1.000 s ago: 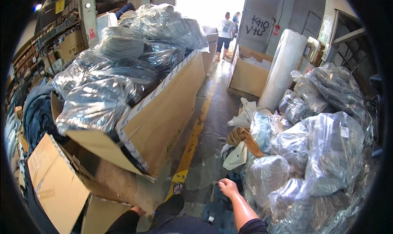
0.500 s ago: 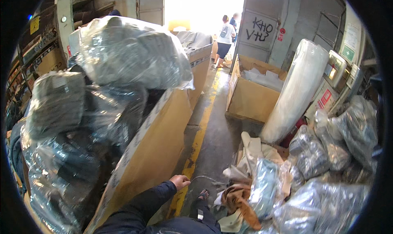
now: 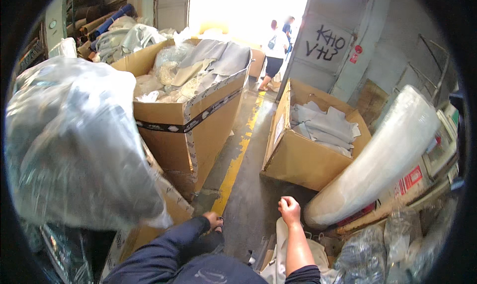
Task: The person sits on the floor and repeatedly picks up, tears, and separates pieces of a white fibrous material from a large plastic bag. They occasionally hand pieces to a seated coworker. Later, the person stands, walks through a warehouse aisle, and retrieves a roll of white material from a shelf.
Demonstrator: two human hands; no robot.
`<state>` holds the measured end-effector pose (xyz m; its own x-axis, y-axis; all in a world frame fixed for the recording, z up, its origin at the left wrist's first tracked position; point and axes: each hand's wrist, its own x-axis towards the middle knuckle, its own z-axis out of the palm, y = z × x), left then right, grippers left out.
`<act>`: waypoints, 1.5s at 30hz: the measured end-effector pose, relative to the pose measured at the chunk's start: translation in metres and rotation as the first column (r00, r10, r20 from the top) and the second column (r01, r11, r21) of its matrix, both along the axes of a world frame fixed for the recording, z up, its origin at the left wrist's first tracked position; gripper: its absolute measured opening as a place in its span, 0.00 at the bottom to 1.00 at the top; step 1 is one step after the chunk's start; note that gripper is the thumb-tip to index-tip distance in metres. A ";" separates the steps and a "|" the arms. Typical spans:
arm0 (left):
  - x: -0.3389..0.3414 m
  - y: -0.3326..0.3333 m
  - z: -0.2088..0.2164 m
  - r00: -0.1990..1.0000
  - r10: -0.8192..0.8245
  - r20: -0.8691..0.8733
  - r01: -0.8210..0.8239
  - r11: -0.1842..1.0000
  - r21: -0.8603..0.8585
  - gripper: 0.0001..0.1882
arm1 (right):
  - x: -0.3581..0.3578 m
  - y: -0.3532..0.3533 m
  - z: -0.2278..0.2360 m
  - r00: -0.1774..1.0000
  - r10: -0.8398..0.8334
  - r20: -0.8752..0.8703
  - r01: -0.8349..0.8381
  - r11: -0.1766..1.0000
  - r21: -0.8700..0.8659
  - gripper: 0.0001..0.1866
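My left hand (image 3: 213, 219), in a dark blue sleeve, hangs low beside the lower corner of a tall cardboard box (image 3: 174, 130) heaped with pale fabric; its fingers are curled and I cannot tell if it holds anything. My right hand (image 3: 289, 209), on a bare forearm, is closed in a loose fist with nothing visible in it. It hovers over the concrete floor, just in front of a smaller open cardboard box (image 3: 303, 162) holding folded grey fabric pieces. A big bundle wrapped in clear plastic (image 3: 74, 145) bulges at my left, close to my left arm.
A long white plastic-wrapped roll (image 3: 382, 155) leans at the right. More bagged bundles (image 3: 397, 244) and a white cloth (image 3: 278, 254) lie at the lower right. A yellow floor line (image 3: 233, 170) runs between the boxes toward a bright doorway, where two people (image 3: 274, 50) stand.
The view has swung and moved forward along the aisle toward the doorway. My right hand has come up into view as a fist; my left hand stays low by the tall box.
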<state>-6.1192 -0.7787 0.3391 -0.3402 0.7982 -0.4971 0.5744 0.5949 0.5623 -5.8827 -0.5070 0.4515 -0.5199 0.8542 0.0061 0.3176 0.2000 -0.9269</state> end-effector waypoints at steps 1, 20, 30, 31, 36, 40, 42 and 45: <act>-0.030 0.041 -0.002 0.998 -0.054 -0.032 0.053 0.998 -0.019 0.23 | -0.033 0.013 0.004 0.985 0.080 -0.150 -0.084 0.996 -0.018 0.11; -0.240 0.269 0.058 0.871 0.491 -0.006 -0.477 0.849 0.226 0.15 | -0.385 0.409 -0.118 0.082 0.489 0.869 -0.905 0.402 -0.141 0.14; 0.029 0.055 0.069 -0.793 0.597 0.124 -0.583 -0.802 0.129 0.23 | -0.589 0.113 -0.147 -0.551 0.202 0.809 -0.785 -0.454 -0.422 0.17; 0.064 0.053 0.065 -0.786 0.608 0.112 -0.596 -0.794 0.119 0.23 | -0.569 0.055 -0.145 -0.574 0.146 0.806 -0.731 -0.534 -0.424 0.18; 0.194 0.004 0.062 -0.839 0.526 0.138 -0.523 -0.850 0.058 0.21 | -0.401 -0.214 -0.133 -0.662 0.040 0.748 -0.442 -0.827 -0.347 0.22; 0.257 -0.097 0.112 -0.793 0.587 0.165 -0.547 -0.804 0.234 0.22 | -0.256 -0.353 -0.113 -0.756 -0.378 0.535 -0.025 -0.799 -0.600 0.24; 0.289 -0.173 0.138 -0.745 0.661 0.085 -0.607 -0.726 0.324 0.22 | -0.199 -0.411 -0.105 -0.906 -0.254 0.339 -0.026 -0.765 -0.643 0.22; 0.359 -0.296 0.147 -0.778 0.620 -0.096 -0.590 -0.671 0.449 0.22 | -0.140 -0.512 -0.110 -0.893 -0.142 0.427 -0.060 -0.903 -0.425 0.17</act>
<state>-5.7602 -1.0745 0.4866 -0.3125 -0.9486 -0.0504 -0.6779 0.1856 0.7113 -6.0231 -1.0185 0.3416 0.4161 -0.7000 -0.5804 -0.7091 0.1498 -0.6890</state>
